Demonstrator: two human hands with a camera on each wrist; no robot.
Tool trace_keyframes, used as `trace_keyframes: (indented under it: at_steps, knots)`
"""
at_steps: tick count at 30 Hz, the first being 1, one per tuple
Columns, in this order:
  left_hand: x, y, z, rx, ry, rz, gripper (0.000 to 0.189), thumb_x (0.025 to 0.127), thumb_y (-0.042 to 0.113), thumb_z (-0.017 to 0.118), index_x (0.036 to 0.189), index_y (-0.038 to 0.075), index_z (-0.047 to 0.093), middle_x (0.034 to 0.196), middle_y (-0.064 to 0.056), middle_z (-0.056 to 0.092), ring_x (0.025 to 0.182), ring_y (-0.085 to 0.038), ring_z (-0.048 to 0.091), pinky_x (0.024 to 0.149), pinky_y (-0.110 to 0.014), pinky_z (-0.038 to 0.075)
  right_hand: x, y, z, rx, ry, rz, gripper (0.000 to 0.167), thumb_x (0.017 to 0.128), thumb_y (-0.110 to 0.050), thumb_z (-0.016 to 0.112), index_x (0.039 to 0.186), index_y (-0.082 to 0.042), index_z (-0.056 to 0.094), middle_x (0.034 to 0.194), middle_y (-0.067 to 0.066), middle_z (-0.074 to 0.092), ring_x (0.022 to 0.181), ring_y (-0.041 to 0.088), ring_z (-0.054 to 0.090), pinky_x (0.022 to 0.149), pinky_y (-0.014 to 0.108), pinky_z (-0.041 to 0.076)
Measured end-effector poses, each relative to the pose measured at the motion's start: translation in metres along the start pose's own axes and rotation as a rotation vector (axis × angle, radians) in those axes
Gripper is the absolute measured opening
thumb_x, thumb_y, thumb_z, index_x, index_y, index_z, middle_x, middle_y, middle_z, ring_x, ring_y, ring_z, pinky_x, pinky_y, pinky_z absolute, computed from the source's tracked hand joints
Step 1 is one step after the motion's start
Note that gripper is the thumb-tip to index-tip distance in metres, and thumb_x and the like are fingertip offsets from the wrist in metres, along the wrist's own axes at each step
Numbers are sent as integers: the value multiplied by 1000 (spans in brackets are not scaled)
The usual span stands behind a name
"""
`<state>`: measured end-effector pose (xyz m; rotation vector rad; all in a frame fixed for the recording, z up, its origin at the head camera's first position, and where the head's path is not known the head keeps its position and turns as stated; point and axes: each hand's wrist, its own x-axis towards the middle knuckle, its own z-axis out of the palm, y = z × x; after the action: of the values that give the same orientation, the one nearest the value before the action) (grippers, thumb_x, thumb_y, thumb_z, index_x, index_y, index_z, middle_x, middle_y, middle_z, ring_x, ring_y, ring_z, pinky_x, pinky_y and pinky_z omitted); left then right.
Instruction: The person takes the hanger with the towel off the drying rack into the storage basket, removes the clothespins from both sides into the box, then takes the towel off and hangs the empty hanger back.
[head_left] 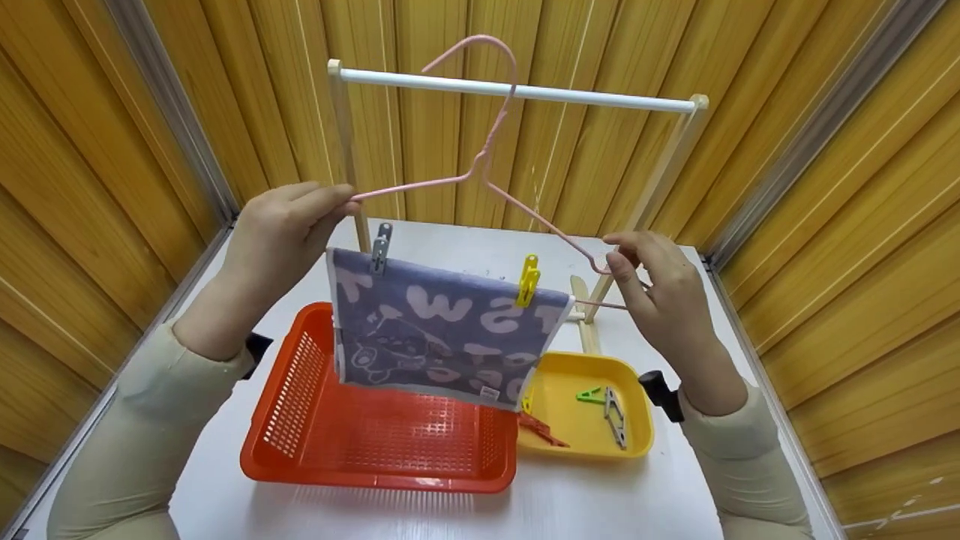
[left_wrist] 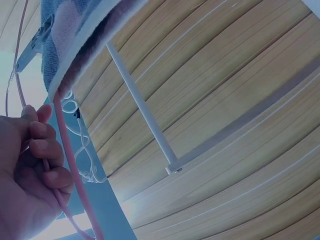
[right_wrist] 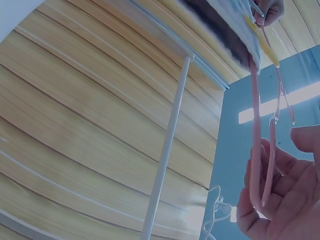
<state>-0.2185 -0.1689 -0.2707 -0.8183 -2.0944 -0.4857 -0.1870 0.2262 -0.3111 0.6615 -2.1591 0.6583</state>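
A pink wire hanger (head_left: 412, 186) spans between both hands, its hook overlapping the white rod in the head view. Over its lower bar hangs a purple-grey towel (head_left: 450, 322) with pale lettering. One grey clothespin (head_left: 380, 251) and one yellow clothespin (head_left: 529, 281) sit on the towel's top edge. My left hand (head_left: 289, 225) pinches the hanger's left arm between thumb and fingers. At the right end, my right hand (head_left: 660, 281) has loosely bent fingers against the wire; the right wrist view shows its thumb (right_wrist: 306, 137) apart from the hanger end.
A wooden rack with a white rod (head_left: 600, 97) stands behind the hanger. Below the towel is a red basket (head_left: 375, 480); beside it, a yellow tray (head_left: 585, 450) holds green, grey and red clothespins. Wood-patterned walls enclose the white table (head_left: 600, 502).
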Motion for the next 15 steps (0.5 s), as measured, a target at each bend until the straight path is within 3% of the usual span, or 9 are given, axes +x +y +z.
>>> trace_keyframes:
  at_steps: [5, 9, 15]
  knots:
    - [-17, -7, -7, 11, 47, -3, 14, 91, 4, 73, 101, -6, 74, 69, -17, 66, 58, -26, 53, 55, -44, 49, -10, 7, 1, 1, 14, -7, 25, 106, -18, 55, 111, 3, 68, 86, 15, 66, 78, 25, 55, 73, 30, 45]
    - [-29, -9, -8, 1, 65, -23, 12, 91, 2, 72, 100, -5, 75, 70, -16, 68, 61, -29, 57, 58, -45, 49, -18, 15, 4, -7, 13, 2, 30, 108, -23, 51, 112, 2, 68, 85, 14, 66, 77, 24, 55, 71, 28, 44]
    - [-47, -10, -5, -13, 74, -14, 27, 102, 20, 60, 99, -1, 76, 71, -13, 69, 61, -27, 57, 57, -43, 46, -27, 31, 9, -18, -26, 56, 20, 104, -12, 56, 110, 3, 68, 87, 15, 67, 77, 23, 56, 70, 26, 43]
